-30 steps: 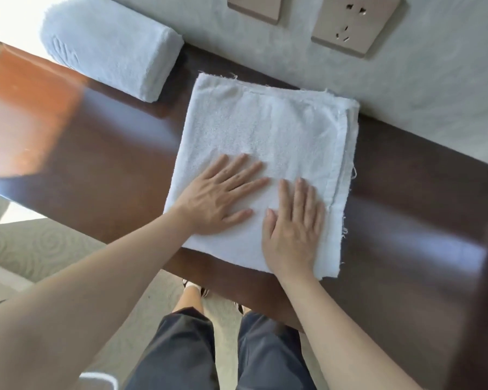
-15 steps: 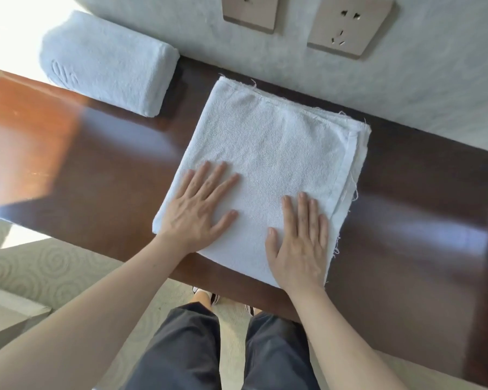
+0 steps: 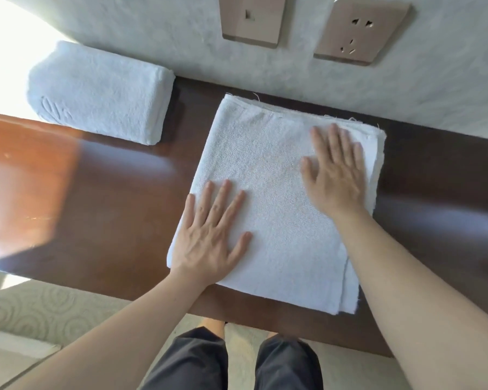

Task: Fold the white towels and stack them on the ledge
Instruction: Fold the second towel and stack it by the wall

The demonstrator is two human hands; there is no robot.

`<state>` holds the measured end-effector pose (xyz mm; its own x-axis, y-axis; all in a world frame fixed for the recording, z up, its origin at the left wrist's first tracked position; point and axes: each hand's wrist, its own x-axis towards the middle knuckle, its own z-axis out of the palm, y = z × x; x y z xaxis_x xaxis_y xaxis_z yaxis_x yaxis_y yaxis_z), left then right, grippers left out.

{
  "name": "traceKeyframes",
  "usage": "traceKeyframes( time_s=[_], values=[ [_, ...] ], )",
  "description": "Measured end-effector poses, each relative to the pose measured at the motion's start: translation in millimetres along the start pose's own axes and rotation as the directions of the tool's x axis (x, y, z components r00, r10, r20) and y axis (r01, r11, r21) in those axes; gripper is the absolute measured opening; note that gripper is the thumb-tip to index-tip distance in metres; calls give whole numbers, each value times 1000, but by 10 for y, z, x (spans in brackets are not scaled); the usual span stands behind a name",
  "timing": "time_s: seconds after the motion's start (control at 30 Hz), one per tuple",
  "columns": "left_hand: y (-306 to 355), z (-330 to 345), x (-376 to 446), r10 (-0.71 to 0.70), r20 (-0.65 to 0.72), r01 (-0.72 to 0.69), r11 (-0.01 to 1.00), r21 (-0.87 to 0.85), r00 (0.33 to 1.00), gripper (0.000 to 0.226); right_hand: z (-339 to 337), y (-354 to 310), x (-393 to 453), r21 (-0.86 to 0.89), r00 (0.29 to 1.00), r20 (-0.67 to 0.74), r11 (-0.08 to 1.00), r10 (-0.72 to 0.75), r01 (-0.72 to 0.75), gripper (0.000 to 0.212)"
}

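The folded white towel (image 3: 268, 175) lies flat on the dark wooden ledge (image 3: 119, 198), its far edge close to the wall (image 3: 158, 29). It is a layered rectangle of terry cloth; loose threads show along the far edge, and stacked layers show at the right edge. The left hand (image 3: 212, 235) rests palm-down on the near left corner, fingers spread and gripping nothing. The right hand (image 3: 335, 170), blurred, lies flat near the far right corner, fingers extended, holding nothing. A second folded towel (image 3: 102, 91) sits apart at the ledge's far left.
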<state>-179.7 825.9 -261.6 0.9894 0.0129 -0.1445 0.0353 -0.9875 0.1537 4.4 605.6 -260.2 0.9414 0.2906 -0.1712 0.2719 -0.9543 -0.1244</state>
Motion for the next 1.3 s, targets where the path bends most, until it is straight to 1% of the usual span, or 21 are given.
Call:
traceKeyframes(
  time_s=[0.07,0.13,0.17,0.2,0.27,0.33,0.4,0.47,0.53,0.6,0.63,0.7,0.8,0.83,0.9,0.93,1.0,1.1,1.17,1.23,1.3],
  values=[
    [4,3,10,3,5,-3,1000,1,1000,77,-96,97,173,44,985,-5,984,172,-172,70],
    [7,-12,25,-7,21,7,1000,7,1000,78,-100,-159,163,52,975,-67,977,210,-207,72],
    [13,-20,28,-6,34,6,1000,3,999,78,-76,-351,65,62,981,-104,986,162,-156,71],
    [17,-23,25,-1,42,1,1000,-1,999,78,-26,-547,-80,66,991,-115,996,73,-66,69],
    [6,-24,23,13,47,-13,1000,-1,999,78,104,-793,-360,41,991,-97,995,-89,93,66],
    [-3,-34,21,31,56,-30,999,-13,998,77,145,-745,-360,39,993,-83,995,-88,92,64],
    [-16,-36,26,35,58,-34,999,-12,998,75,93,-564,-185,35,998,-67,999,-1,4,64],
    [-12,-44,10,29,76,-29,1000,4,997,74,6,-324,-39,30,991,-27,991,128,-127,64],
    [-5,-51,16,33,86,-34,999,8,996,74,-104,-80,-1,49,959,-6,958,284,-284,67],
    [1,-69,34,30,100,-32,999,14,995,74,-187,-32,-126,83,929,-32,927,368,-365,69],
    [10,-74,41,30,100,-31,999,11,995,74,-192,-111,-254,94,931,-60,930,361,-354,70],
    [46,-87,64,64,83,-61,997,-37,994,72,-104,-425,-608,132,958,-102,958,269,-255,68],
    [125,-111,257,264,-10,-263,955,-136,964,62,129,-778,-1059,128,983,-61,978,176,-167,63],
    [113,-119,390,332,-21,-332,935,-122,943,60,198,-797,-1113,114,983,-59,979,176,-169,62],
    [32,-140,741,428,16,-428,903,-38,903,62,279,-738,-1113,94,979,-86,980,185,-177,62],
    [-37,-156,935,442,43,-442,897,0,896,64,303,-712,-1088,90,978,-107,981,179,-170,62],
    [-182,-189,1291,407,61,-410,912,29,911,65,341,-704,-1053,78,977,-136,985,164,-155,62],
    [-330,-284,1660,238,62,-240,970,38,969,64,367,-719,-1052,77,974,-153,985,166,-156,61],
    [-299,-319,1669,159,56,-162,985,53,986,65,358,-722,-1058,76,974,-142,983,178,-168,61],
    [-169,-285,1426,218,36,-220,975,38,975,67,342,-732,-1049,71,970,-140,979,201,-192,61],
    [-47,-221,928,398,51,-397,917,-31,916,69,306,-749,-1026,97,968,-136,975,212,-200,61]
  ],
)
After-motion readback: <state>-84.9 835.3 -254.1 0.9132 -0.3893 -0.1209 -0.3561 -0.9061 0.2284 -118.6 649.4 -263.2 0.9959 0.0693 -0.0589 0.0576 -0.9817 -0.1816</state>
